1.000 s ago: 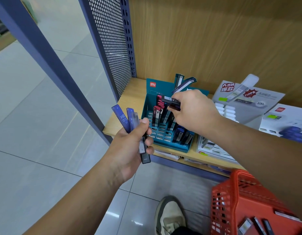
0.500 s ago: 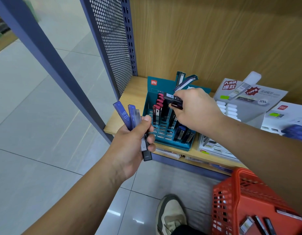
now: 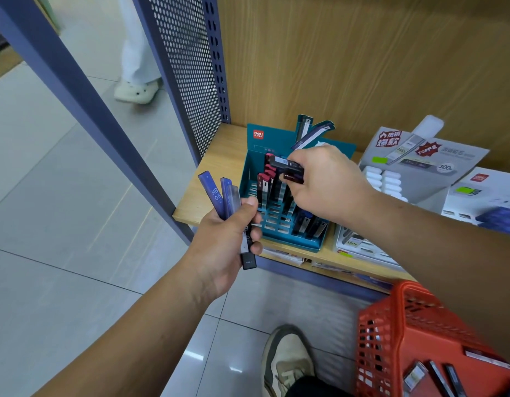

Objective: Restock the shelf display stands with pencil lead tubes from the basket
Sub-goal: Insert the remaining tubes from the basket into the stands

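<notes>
A teal display stand [image 3: 252, 167] sits on the wooden shelf [image 3: 216, 167], partly filled with dark and red-capped lead tubes [image 3: 263, 186]. My right hand [image 3: 325, 181] hovers over the stand and grips a couple of dark lead tubes [image 3: 288, 169], their ends pointing left. My left hand [image 3: 228, 242] is in front of the shelf edge, holding a fan of blue lead tubes [image 3: 215, 196] plus a dark one sticking out below. The red basket [image 3: 391, 325] at bottom right holds several more tubes [image 3: 437, 376].
Grey and white display boxes [image 3: 420, 164] stand to the right of the teal stand. A perforated blue side panel [image 3: 187, 67] and blue upright [image 3: 84, 98] bound the shelf on the left. A person's leg and white shoe [image 3: 136, 90] are on the tiled floor behind.
My right hand has lifted slightly with its tubes above the stand. A person's leg has come into view at the upper left. My left hand holds its tubes as before.
</notes>
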